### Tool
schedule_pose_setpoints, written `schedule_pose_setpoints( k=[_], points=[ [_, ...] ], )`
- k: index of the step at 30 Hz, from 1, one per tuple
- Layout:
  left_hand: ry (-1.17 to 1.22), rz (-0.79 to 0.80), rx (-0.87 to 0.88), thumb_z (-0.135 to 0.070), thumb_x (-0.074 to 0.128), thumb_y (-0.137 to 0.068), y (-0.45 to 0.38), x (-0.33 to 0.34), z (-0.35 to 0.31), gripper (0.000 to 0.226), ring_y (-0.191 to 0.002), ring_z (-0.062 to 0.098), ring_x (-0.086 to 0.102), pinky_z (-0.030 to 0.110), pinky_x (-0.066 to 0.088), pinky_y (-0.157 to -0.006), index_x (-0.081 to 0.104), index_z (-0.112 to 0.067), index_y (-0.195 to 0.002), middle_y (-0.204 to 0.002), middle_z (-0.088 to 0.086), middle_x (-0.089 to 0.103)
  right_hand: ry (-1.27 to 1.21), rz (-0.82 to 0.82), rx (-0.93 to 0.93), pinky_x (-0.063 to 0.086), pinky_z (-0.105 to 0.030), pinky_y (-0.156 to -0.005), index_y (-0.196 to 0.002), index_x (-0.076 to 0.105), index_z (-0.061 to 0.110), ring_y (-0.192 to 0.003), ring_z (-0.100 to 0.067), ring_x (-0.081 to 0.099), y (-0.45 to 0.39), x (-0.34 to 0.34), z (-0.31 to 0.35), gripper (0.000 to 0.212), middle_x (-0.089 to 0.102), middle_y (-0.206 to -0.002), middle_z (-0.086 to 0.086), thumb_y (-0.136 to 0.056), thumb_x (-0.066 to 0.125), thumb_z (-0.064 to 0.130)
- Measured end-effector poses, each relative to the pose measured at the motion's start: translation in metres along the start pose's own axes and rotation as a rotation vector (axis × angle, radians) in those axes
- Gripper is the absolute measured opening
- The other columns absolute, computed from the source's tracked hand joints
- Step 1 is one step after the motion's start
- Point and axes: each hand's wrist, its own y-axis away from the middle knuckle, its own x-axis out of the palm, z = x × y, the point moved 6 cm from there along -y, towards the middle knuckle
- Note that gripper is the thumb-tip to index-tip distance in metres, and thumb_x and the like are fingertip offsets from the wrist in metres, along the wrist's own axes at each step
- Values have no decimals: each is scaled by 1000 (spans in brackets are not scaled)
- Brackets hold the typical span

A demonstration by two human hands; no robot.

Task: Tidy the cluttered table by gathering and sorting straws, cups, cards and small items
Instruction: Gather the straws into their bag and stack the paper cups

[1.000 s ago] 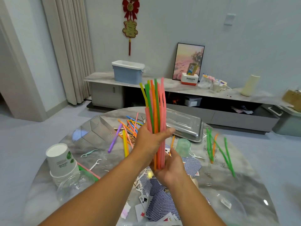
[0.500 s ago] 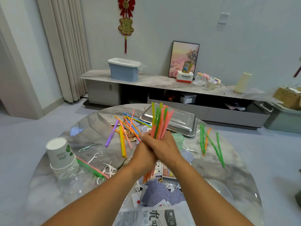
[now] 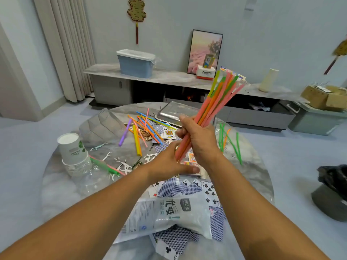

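Gripping a bundle of straws tilted up to the right above the desk, the right hand curls round it; the left hand lies flat-fingered against the bundle's lower end.
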Motion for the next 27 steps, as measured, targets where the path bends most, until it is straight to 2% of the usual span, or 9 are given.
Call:
schedule_pose_setpoints(
  k=[2,6,10,14,16,18,21,24,27],
  points=[
    [-124,87,-49,-57,94,-57,21,14,7,127,-140,5,36,31,33,-115,18,-36,-156,-149,-17,41,-24,-45,-22,59,-43,-74,-57,68,25,-58,-18,62,5,-20,3,26,56,-54,0,-78,81,32],
    [-544,183,-65,-75,87,-45,58,53,25,148,-149,18,26,41,24,-123,-1,-38,-159,-164,-5,25,-66,-170,-14,58,-41,-74,-52,68,28,-53,-16,59,16,-56,4,27,54,-50,3,-76,81,31],
    [-905,235,-52,-79,81,-51,65,96,39,147,-152,22,21,54,0,-125,-8,-35,-159,-165,0,24,-94,-232,13,57,-41,-73,-64,67,21,-54,-17,61,26,-76,5,22,56,-50,2,-73,83,32],
    [-1020,209,-28,-75,76,-62,56,110,35,134,-150,25,25,55,1,-125,-1,-28,-161,-162,3,29,-106,-236,20,61,-43,-78,-76,62,12,-60,-18,66,30,-86,17,21,58,-53,0,-86,77,22],
    [-970,123,21,-71,73,-67,54,103,27,120,-145,24,31,49,8,-125,11,-27,-160,-155,1,36,-157,-219,28,60,-43,-77,-72,59,10,-59,-20,64,32,-85,25,24,56,-54,-2,-89,75,18],
    [-844,12,67,-66,73,-67,54,85,13,106,-136,23,39,44,23,-120,24,-33,-155,-147,-4,42,-312,-187,56,59,-39,-69,-69,54,10,-54,-19,58,34,-84,33,28,49,-55,-4,-91,71,13],
    [-561,-166,87,-51,81,-62,56,39,-14,89,-112,17,56,40,51,-96,37,-49,-139,-134,-10,52,-659,-150,189,56,-34,-66,-70,48,13,-45,-14,51,36,-82,42,30,45,-50,0,-93,67,10],
    [-295,-268,147,-29,94,-63,64,-2,-39,91,-100,12,62,31,60,-76,44,-51,-135,-131,-11,52,-904,-125,313,58,-33,-64,-73,47,15,-45,-10,52,39,-78,45,30,46,-49,3,-91,70,12],
    [-224,-322,207,-32,97,-59,79,-24,-54,107,-115,10,58,33,55,-93,40,-48,-147,-136,-11,50,-993,-93,372,56,-33,-69,-76,46,17,-44,-8,51,44,-62,44,29,45,-49,5,-92,70,14]
  ],
)
